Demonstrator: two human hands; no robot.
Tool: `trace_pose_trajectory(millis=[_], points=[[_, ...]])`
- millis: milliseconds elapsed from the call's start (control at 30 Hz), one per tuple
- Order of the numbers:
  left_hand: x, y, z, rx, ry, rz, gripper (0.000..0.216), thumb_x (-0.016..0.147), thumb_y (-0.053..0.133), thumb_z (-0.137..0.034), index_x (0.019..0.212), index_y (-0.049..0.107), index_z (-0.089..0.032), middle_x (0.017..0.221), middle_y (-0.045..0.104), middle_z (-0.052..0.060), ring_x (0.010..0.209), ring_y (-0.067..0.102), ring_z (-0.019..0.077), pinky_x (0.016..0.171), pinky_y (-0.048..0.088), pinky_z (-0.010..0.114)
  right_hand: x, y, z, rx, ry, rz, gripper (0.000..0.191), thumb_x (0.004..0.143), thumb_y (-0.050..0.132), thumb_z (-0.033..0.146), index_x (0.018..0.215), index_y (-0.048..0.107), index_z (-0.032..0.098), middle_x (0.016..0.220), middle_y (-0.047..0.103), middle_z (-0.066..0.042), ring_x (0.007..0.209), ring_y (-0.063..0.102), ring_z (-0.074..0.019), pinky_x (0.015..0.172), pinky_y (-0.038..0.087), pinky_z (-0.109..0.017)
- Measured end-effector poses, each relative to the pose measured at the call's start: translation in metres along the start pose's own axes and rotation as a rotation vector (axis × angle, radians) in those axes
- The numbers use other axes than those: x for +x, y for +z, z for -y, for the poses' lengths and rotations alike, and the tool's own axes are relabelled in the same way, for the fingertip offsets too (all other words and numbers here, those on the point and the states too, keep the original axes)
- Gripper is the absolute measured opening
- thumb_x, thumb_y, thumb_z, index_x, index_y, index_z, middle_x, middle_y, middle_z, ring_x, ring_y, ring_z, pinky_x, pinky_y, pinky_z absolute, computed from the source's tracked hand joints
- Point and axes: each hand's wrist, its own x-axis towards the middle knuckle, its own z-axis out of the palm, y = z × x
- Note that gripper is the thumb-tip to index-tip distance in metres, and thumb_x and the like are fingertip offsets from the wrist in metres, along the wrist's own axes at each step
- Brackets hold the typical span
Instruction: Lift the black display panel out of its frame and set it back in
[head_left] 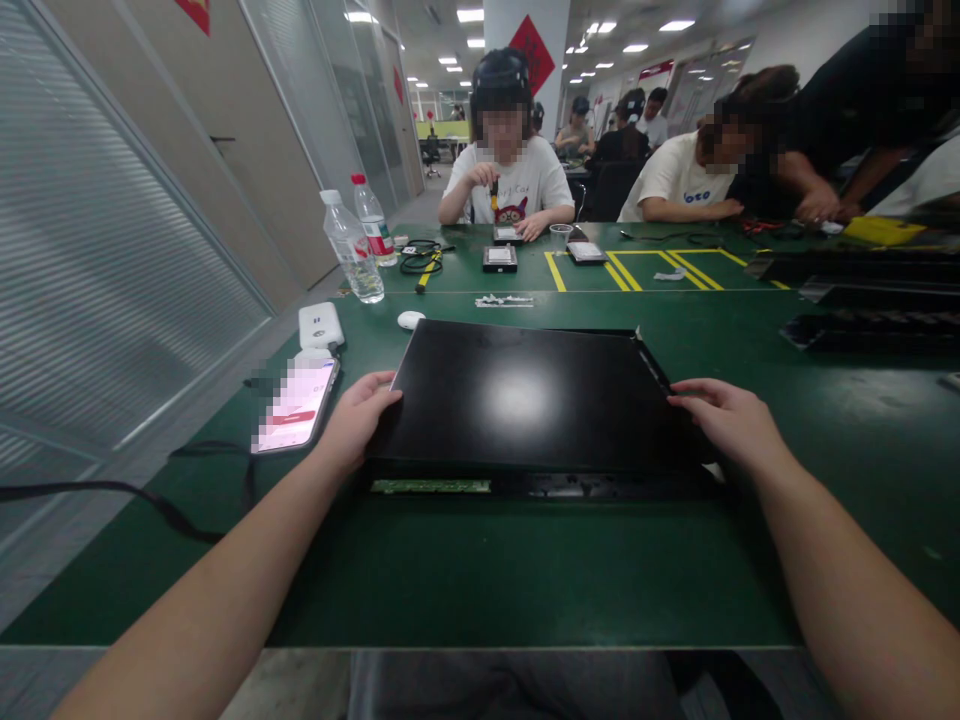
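Item: black panel point(525, 395), flat, glossy, lying on our green table point(480, 570) straight ahead of us, near edge toward us, with a strip of green circuit board point(430, 486) and dark hardware showing under that edge. Left hand point(358, 418): set against the panel's left edge near its front corner, fingers curled round the rim, thumb on top; a loose hold on the edge, not a closed fist. Right hand point(731, 420): laid on the panel's right edge near the front corner, fingers stretched out flat and pointing inward, palm down; whether the fingers hook under the rim we cannot tell. Left of the panel, just beside our left hand: phone point(296, 407), screen lit, with a black cable point(135, 495) trailing off toward the table's left side. Beyond the phone: white power bank point(321, 325) and a small white oval piece point(410, 320). Farther back on the left: two clear bottles point(352, 248), upright, side by side. Far side of the table: yellow tape lines point(622, 270), small drives point(500, 258), a coiled black cord point(421, 256). Right side: dark trays point(870, 330), stacked. Across from us: a person in a white shirt point(510, 180), seated, hands raised; other people at work to the right.
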Motion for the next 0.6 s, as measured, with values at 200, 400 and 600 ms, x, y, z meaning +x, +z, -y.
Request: trace_pose_trajectory(millis=[200,400,600], points=[[0.004,-0.003,0.005,-0.027,0.07,-0.013,0.039,0.07,0.076,-0.028,0.109,0.075,-0.021,0.09,0.081,0.004,0.084,0.076,0.0269,0.075,0.062,0.036,0.001,-0.001,0.0,0.004,0.004,0.001,0.029,0.076,0.071,0.043,0.098,0.081,0.027,0.094,0.082,-0.005,0.081,0.069,-0.0251,0.079,0.05,-0.04],[0.018,-0.017,0.016,0.236,0.292,-0.075,0.039,0.07,0.082,-0.039,0.105,0.083,-0.021,0.141,0.073,0.011,0.135,0.064,0.0385,0.115,0.051,0.047,0.002,0.0,-0.001,0.011,0.011,0.001,0.03,0.075,0.071,0.042,0.098,0.082,0.027,0.095,0.082,-0.004,0.079,0.069,-0.0238,0.078,0.05,-0.039],[0.032,-0.027,0.027,0.608,0.35,-0.009,0.041,0.072,0.08,-0.054,0.097,0.083,-0.021,0.148,0.064,0.016,0.132,0.065,0.0425,0.116,0.051,0.053,-0.001,-0.001,0.004,0.062,0.009,-0.012,0.029,0.071,0.073,0.042,0.093,0.082,0.026,0.09,0.082,-0.005,0.074,0.067,-0.0227,0.071,0.051,-0.037]])
